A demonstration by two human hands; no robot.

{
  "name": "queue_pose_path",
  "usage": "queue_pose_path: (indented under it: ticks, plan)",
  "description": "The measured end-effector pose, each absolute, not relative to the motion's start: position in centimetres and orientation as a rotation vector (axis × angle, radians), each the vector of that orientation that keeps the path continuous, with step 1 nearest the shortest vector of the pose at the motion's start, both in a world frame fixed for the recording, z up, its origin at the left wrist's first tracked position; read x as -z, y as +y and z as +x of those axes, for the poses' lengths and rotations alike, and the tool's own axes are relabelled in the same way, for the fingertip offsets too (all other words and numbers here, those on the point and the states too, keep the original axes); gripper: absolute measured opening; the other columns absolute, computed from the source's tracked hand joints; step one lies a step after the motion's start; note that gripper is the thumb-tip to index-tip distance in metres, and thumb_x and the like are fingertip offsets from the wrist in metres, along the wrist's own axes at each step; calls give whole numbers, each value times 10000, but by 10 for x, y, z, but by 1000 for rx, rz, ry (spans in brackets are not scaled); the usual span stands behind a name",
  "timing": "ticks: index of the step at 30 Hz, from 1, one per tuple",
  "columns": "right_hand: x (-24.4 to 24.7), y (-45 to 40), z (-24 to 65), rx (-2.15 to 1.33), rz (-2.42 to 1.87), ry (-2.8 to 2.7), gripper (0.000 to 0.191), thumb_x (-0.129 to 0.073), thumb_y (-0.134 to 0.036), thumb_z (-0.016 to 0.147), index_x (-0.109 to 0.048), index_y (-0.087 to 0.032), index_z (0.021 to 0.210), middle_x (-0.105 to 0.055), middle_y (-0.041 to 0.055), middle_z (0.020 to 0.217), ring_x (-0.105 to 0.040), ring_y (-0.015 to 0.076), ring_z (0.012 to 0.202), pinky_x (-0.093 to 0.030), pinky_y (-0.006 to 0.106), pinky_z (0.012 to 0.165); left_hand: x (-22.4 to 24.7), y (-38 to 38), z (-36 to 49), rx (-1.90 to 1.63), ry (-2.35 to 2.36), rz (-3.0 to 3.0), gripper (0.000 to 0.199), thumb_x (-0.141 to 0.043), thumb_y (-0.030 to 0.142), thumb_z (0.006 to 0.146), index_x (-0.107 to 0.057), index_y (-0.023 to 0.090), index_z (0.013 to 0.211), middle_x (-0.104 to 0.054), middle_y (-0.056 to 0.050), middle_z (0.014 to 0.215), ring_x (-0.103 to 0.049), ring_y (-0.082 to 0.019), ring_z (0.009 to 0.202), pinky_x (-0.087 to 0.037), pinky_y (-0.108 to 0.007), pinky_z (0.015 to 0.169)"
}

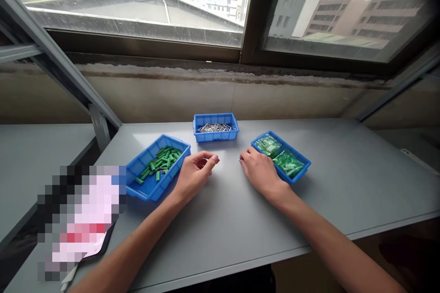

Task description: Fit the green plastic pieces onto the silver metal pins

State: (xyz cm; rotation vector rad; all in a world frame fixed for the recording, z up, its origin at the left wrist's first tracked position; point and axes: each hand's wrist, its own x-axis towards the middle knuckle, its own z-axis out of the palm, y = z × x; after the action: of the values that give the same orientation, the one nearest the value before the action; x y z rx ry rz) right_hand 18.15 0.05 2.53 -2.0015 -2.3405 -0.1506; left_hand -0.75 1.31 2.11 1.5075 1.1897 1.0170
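My left hand (196, 171) hovers over the grey table, just right of a blue bin (146, 194) of small green plastic pieces (161, 162). Its thumb and index finger are pinched together; whatever sits between them is too small to name. Across a short gap, my right hand (259, 169) is closed with its fingertips low near the tabletop, and what they hold, if anything, is hidden. It overlaps the left edge of another blue bin (299, 178), where clear bags (288, 163) of green pieces lie. Between and behind the hands stands a smaller blue bin (216, 137) of thin metal pins (216, 127).
At the left table edge lies a flat device (99, 249), mostly blurred out, with a pale cable (68, 279) beside it. Grey metal frame bars (68, 59) slant up on the left. A wall (165, 98) and window close off the back.
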Motion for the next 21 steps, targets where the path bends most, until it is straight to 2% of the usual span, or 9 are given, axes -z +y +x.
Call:
queue_pose_path:
  ticks: [3,6,10,15,21]
  plan:
    - [-29,4,181,-60,-1837,-2213,149,-483,-199,911,-625,-162,892,-641,77,915,-621,178,701,-405,275,566,-21,13,-8,-1020,1199,1519,309,-600,434,821,-657,134,775,-511,27,543,-455,-80,508,-365,-178,488]
    - [-28,7,177,-544,-1546,-1928,156,-507,-289,910,-621,-185,884,-657,34,848,-607,141,712,-439,247,615,-19,13,-8,-1003,1202,1542,302,-611,433,813,-666,137,812,-534,19,573,-462,-84,514,-362,-180,475]
    - [-19,12,169,-1075,-1292,-1550,225,-586,-385,847,-620,-164,864,-632,4,710,-547,97,554,-422,216,514,-16,13,-6,-939,1135,1600,304,-616,429,813,-696,142,877,-580,2,620,-432,-77,502,-342,-181,454]
    - [-11,14,168,-1221,-1216,-1377,235,-652,-380,793,-641,-148,831,-604,-6,646,-521,81,527,-392,193,471,-13,14,-7,-897,1114,1608,295,-634,422,802,-706,149,889,-601,-6,642,-410,-69,494,-319,-177,438]
    - [-12,11,165,-1204,-1176,-1401,216,-657,-370,793,-656,-156,820,-623,6,701,-540,92,604,-403,194,507,-14,14,-6,-864,1139,1602,315,-630,437,800,-697,133,847,-596,-13,640,-430,-75,506,-327,-186,454]
